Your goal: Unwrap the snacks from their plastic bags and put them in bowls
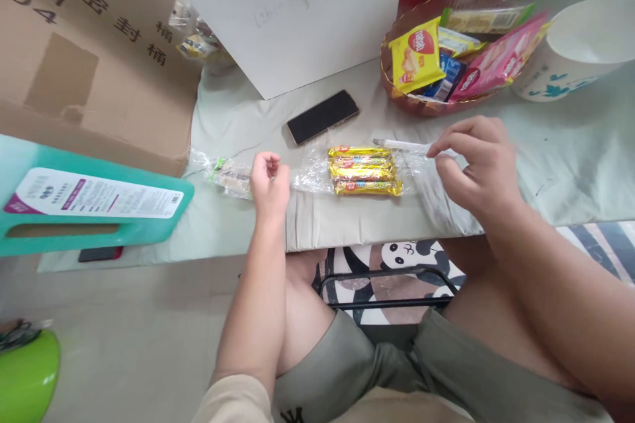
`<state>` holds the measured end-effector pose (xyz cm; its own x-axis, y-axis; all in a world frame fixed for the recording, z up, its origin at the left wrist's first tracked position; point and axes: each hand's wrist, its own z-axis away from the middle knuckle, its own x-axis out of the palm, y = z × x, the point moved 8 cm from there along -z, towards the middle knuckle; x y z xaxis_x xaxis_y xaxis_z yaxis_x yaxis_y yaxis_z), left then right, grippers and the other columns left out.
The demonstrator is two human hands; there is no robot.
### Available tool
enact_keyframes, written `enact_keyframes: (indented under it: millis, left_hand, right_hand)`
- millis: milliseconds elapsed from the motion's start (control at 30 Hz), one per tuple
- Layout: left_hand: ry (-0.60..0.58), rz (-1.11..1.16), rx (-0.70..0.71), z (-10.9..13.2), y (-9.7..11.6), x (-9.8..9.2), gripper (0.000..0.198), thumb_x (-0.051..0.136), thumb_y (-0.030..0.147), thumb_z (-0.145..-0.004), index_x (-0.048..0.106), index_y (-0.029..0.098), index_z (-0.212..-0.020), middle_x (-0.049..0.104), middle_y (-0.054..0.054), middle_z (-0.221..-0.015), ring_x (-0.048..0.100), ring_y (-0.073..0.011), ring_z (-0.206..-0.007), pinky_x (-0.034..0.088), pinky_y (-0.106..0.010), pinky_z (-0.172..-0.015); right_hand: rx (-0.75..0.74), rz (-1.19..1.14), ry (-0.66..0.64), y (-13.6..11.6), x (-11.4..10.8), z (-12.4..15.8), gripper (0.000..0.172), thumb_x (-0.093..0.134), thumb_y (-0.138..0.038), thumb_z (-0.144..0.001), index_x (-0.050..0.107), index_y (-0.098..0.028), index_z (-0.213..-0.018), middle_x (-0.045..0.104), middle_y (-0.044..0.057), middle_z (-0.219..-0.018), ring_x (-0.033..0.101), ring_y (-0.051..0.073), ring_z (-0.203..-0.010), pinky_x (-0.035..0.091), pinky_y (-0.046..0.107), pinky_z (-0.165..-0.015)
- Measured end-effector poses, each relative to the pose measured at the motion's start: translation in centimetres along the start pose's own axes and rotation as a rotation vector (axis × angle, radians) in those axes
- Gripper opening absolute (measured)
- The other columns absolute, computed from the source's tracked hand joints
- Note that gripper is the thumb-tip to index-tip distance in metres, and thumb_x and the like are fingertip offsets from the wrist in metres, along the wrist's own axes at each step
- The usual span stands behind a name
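Note:
A clear plastic bag (pixel 317 172) lies on the pale cloth-covered table (pixel 570 165), holding several yellow snack bars (pixel 365 170). My right hand (pixel 476 165) pinches the bag's right edge, just below a white pen-like stick (pixel 399 144). My left hand (pixel 268 182) is curled into a loose fist at the bag's left end; what it grips is hidden. Just left of that hand lies another clear packet with a snack (pixel 229 176) in it.
A black phone (pixel 322 117) lies behind the bag. A brown basket (pixel 397 89) of snack packets stands at the back right beside a white bucket (pixel 580 46). A white box (pixel 297 13) and a cardboard carton (pixel 89 46) stand behind; a teal stool (pixel 94 211) at left.

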<state>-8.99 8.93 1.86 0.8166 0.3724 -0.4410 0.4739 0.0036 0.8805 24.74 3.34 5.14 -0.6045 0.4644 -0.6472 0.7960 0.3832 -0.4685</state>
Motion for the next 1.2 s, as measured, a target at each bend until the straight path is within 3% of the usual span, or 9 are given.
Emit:
enact_keyframes:
  millis: [133, 267, 367, 533, 700, 767, 867, 1033, 1200]
  left_hand:
    - [-0.323, -0.279, 0.406, 2.8, 4.0, 4.0, 0.027, 0.065, 0.023, -0.081, 0.063, 0.023, -0.108, 0.07, -0.007, -0.118, 0.064, -0.0236, -0.114, 0.052, -0.037, -0.095]
    - [-0.444, -0.514, 0.36, 4.0, 3.6, 6.4, 0.056, 0.071, 0.027, -0.082, 0.055, 0.027, -0.136, 0.07, -0.008, -0.128, 0.059, -0.0303, -0.127, 0.04, -0.051, -0.113]
    - [-0.399, -0.513, 0.254, 3.3, 3.0, 5.8, 0.053, 0.072, 0.025, -0.082, 0.058, 0.027, -0.133, 0.074, -0.005, -0.105, 0.065, -0.0283, -0.112, 0.043, -0.051, -0.108]
    - [-0.429, -0.382, 0.325, 3.3, 4.2, 4.4, 0.014, 0.064, 0.015, -0.082, 0.073, 0.024, -0.087, 0.068, -0.002, -0.079, 0.066, -0.0227, -0.092, 0.051, -0.041, -0.092]
    - [-0.458, -0.225, 0.46, 4.6, 6.1, 2.0, 0.012, 0.067, 0.015, -0.072, 0.07, 0.025, -0.068, 0.075, -0.004, -0.096, 0.066, -0.0274, -0.111, 0.049, -0.046, -0.104]
    - [-0.594, -0.153, 0.415, 5.1, 5.7, 1.4, 0.01, 0.068, 0.017, -0.071, 0.07, 0.026, -0.066, 0.078, -0.004, -0.094, 0.066, -0.0291, -0.115, 0.049, -0.048, -0.106]
    - [-0.787, -0.01, 0.199, 5.2, 3.4, 1.2, 0.016, 0.064, 0.028, -0.079, 0.07, 0.025, -0.064, 0.074, -0.005, -0.071, 0.071, -0.0252, -0.081, 0.057, -0.043, -0.083]
    - [-0.292, -0.14, 0.082, 1.7, 0.5, 0.1, 0.017, 0.069, 0.039, -0.077, 0.069, 0.023, -0.074, 0.068, -0.003, -0.076, 0.059, -0.0169, -0.069, 0.049, -0.029, -0.066]
    - [-0.429, -0.344, 0.078, 1.9, 0.2, 4.7, 0.017, 0.075, 0.036, -0.072, 0.068, 0.021, -0.07, 0.067, -0.006, -0.088, 0.059, -0.0191, -0.077, 0.05, -0.034, -0.079]
  right_hand:
    - [-0.157, -0.058, -0.193, -4.2, 2.9, 0.4, 0.018, 0.054, -0.025, -0.087, 0.07, -0.021, -0.094, 0.073, 0.009, -0.096, 0.065, 0.025, -0.088, 0.05, 0.038, -0.081]
    - [-0.041, 0.147, -0.388, -4.4, 6.2, 1.1, 0.044, 0.051, -0.025, -0.088, 0.062, -0.019, -0.13, 0.069, 0.015, -0.127, 0.062, 0.033, -0.111, 0.044, 0.047, -0.093]
    - [0.057, 0.274, -0.402, -3.3, 6.6, 1.0, 0.049, 0.052, -0.028, -0.086, 0.059, -0.017, -0.134, 0.071, 0.016, -0.112, 0.059, 0.036, -0.106, 0.041, 0.048, -0.091]
    - [0.019, 0.25, -0.39, -3.0, 6.1, 0.8, 0.027, 0.049, -0.027, -0.09, 0.071, -0.02, -0.104, 0.066, 0.011, -0.088, 0.059, 0.028, -0.087, 0.04, 0.042, -0.083]
    - [0.0, 0.025, -0.31, -4.3, 3.8, 0.8, 0.016, 0.054, -0.027, -0.087, 0.068, -0.021, -0.083, 0.065, 0.01, -0.097, 0.058, 0.019, -0.068, 0.038, 0.033, -0.059]
    - [-0.055, -0.121, -0.428, -5.5, 3.9, 1.2, 0.012, 0.055, -0.027, -0.086, 0.067, -0.023, -0.085, 0.067, 0.006, -0.087, 0.056, 0.016, -0.06, 0.036, 0.031, -0.056]
    - [-0.11, -0.301, -0.736, -7.1, 5.4, 2.4, 0.017, 0.052, -0.029, -0.091, 0.067, -0.024, -0.089, 0.062, -0.001, -0.062, 0.051, 0.014, -0.049, 0.034, 0.029, -0.052]
    - [-0.02, -0.139, -0.525, -6.3, 6.5, 0.5, 0.021, 0.052, -0.031, -0.093, 0.069, -0.022, -0.101, 0.073, 0.011, -0.101, 0.068, 0.026, -0.09, 0.05, 0.038, -0.077]
    - [-0.047, 0.026, -0.574, -5.7, 9.6, 0.8, 0.078, 0.08, -0.041, -0.068, 0.055, -0.022, -0.14, 0.047, 0.021, -0.152, 0.042, 0.047, -0.14, 0.036, 0.064, -0.111]
